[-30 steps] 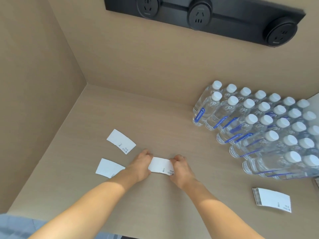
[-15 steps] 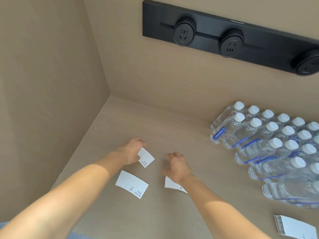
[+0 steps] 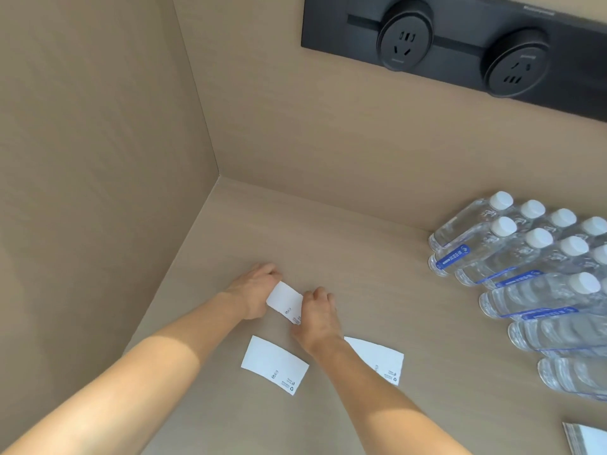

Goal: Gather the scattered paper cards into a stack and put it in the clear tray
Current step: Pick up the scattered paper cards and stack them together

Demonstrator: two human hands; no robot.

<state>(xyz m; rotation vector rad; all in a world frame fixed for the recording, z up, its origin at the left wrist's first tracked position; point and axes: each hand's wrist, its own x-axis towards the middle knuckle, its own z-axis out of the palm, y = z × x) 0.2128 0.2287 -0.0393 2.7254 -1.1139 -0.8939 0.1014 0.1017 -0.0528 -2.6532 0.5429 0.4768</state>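
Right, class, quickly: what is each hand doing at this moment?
Left hand: closed on the left end of the paper card.
Right hand: closed on the same card's right end.

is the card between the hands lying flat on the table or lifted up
Lifted and tilted. The card is pinched at its ends by the left hand and right hand; two other cards lie flat.

matt white paper cards (image 3: 275, 364), matt woodgrain counter (image 3: 377, 290), glossy plastic bottles (image 3: 538, 290)
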